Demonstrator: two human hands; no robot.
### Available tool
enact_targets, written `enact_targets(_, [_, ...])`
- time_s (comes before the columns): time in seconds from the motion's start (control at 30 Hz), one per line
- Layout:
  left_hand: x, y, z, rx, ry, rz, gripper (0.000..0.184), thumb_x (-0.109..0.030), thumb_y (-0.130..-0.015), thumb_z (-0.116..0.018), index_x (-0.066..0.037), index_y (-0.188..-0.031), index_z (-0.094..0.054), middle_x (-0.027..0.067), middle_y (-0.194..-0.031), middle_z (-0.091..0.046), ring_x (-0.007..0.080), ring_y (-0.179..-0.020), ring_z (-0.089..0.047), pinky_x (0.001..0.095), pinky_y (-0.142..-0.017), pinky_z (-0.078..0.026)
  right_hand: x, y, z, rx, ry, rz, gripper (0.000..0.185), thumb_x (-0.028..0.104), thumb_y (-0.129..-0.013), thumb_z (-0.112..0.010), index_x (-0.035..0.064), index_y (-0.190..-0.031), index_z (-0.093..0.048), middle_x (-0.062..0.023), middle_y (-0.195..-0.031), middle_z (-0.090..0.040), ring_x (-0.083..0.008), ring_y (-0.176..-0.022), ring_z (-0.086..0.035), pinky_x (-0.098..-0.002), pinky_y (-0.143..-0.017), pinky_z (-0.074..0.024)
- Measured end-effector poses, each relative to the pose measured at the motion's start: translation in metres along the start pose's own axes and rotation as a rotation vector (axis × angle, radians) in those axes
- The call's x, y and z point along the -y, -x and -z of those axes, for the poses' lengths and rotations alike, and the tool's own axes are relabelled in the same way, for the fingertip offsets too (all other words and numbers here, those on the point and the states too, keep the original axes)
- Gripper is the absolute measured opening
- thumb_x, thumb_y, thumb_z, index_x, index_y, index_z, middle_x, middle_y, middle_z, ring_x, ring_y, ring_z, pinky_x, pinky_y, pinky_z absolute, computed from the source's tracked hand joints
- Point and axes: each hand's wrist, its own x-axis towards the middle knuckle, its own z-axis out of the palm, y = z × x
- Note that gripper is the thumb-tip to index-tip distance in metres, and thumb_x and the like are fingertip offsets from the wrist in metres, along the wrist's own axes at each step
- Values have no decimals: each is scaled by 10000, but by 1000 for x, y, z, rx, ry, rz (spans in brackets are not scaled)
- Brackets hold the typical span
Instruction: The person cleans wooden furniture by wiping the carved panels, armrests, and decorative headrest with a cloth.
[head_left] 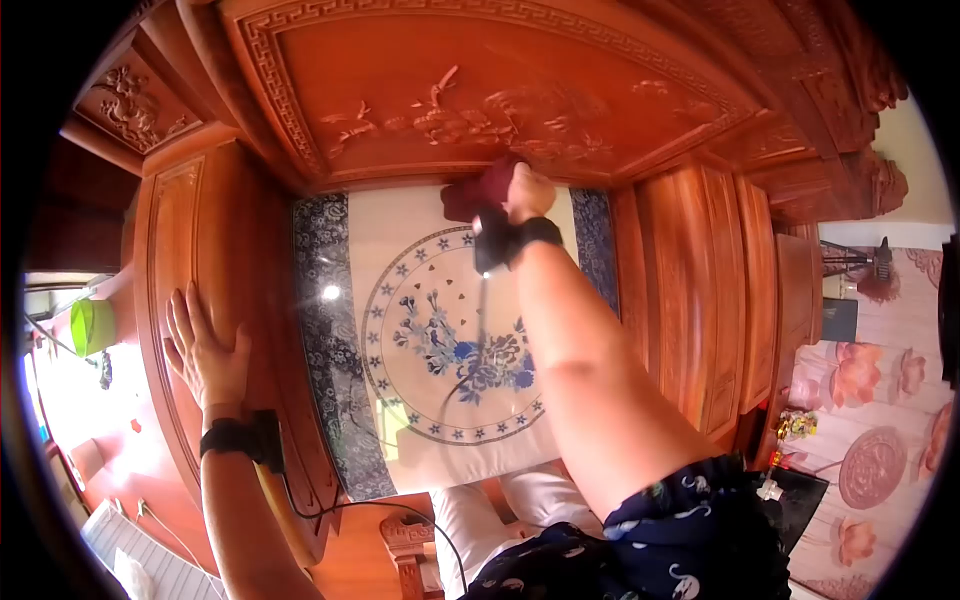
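My right hand (532,190) is closed around a dark red cloth (476,196), which lies at the far edge of a patterned table cover (400,225). The cover is cream, with a ring of stars, blue flowers and dark blue side bands, and its surface reflects light. Off to the left, my left hand (208,352) rests flat with fingers spread on a reddish-brown wooden cabinet top (265,300). Both wrists wear black straps, each with a small dark device.
A carved wooden panel (430,90) rises behind the cover, and a wooden block (690,290) borders it on the right. A green container (92,326) stands at far left. A thin black cable (400,507) hangs near my legs. Flower-patterned panelling (855,380) is at far right.
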Motion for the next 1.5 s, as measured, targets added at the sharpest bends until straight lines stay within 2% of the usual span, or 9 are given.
enact_targets(0.17, [3, 4, 2, -22, 5, -38, 838, -315, -684, -619, -181, -1399, -205, 58, -1449, -206, 224, -1349, -151, 445, -1080, -94, 22, 35, 4, 209, -356, 83, 90, 128, -796, -592, 64, -852, -565, -7, -712, -550, -99, -576, -493, -236, -508, -407])
enact_targets(0.3, [1, 0, 0, -52, -4, -62, 833, -316, -682, -620, -174, -1397, -215, 62, -1446, -215, 227, -1348, -154, 448, -1077, -100, 6, 1, 19, 176, -98, -393, 325, 284, -815, -559, 105, -1081, -513, -54, -1028, -531, -243, -914, -513, -428, -713, -442])
enact_targets(0.53, [6, 0, -7, -77, -29, -61, 839, -302, -675, -613, -175, -1401, -211, 67, -1445, -222, 232, -1350, -156, 445, -1076, -109, 1, -29, 109, 211, -1158, -640, 243, 253, -857, -551, 73, -1020, -558, -80, -1004, -604, -233, -955, -569, -424, -845, -481])
enact_targets(0.8, [14, -1, -15, -73, -22, -81, 801, -345, -718, -591, -184, -1401, -204, 37, -1456, -193, 231, -1348, -165, 480, -1076, -116, 1, -21, 21, 52, -1019, -587, 138, 137, -770, -517, 154, -905, -539, 13, -822, -543, -126, -753, -522, -264, -550, -440])
enact_targets(0.83, [14, -1, -14, -76, -26, -96, 801, -345, -718, -591, -184, -1401, -204, 37, -1456, -193, 231, -1348, -165, 480, -1076, -116, -18, -24, 18, 295, -775, -490, 180, 161, -839, -527, 111, -1011, -515, -64, -888, -560, -178, -824, -549, -362, -751, -488])
enact_targets(0.97, [12, -1, -14, -53, 8, -102, 778, -321, -732, -589, -187, -1399, -211, 40, -1462, -172, 255, -1327, -225, 503, -1063, -151, 0, 3, 20, 510, -1075, -413, 113, 103, -764, -512, 88, -865, -560, -27, -731, -565, -157, -657, -539, -320, -656, -460])
enact_targets(1.23, [17, -2, -17, -41, 18, -98, 781, -317, -735, -590, -183, -1401, -204, 39, -1465, -162, 255, -1326, -230, 517, -1058, -142, -26, -46, 31, 69, -830, -402, 162, 195, -880, -452, 75, -972, -512, -83, -910, -587, -216, -819, -585, -293, -741, -505])
enact_targets(1.37, [17, -3, -18, -90, -28, -108, 782, -332, -738, -583, -184, -1402, -197, 33, -1467, -156, 237, -1334, -212, 512, -1060, -137, -5, 62, -8, 629, -826, -511, 167, 147, -848, -429, 63, -899, -564, -57, -812, -583, -189, -697, -555, -327, -605, -457])
enact_targets(1.5, [14, -2, -14, -24, 1, -92, 781, -350, -741, -578, -188, -1402, -195, 49, -1461, -177, 249, -1342, -180, 500, -1066, -120, 11, 138, 29, 909, -974, -651, 268, 226, -910, -397, 57, -1060, -541, -53, -1032, -606, -165, -903, -584, -362, -807, -476])
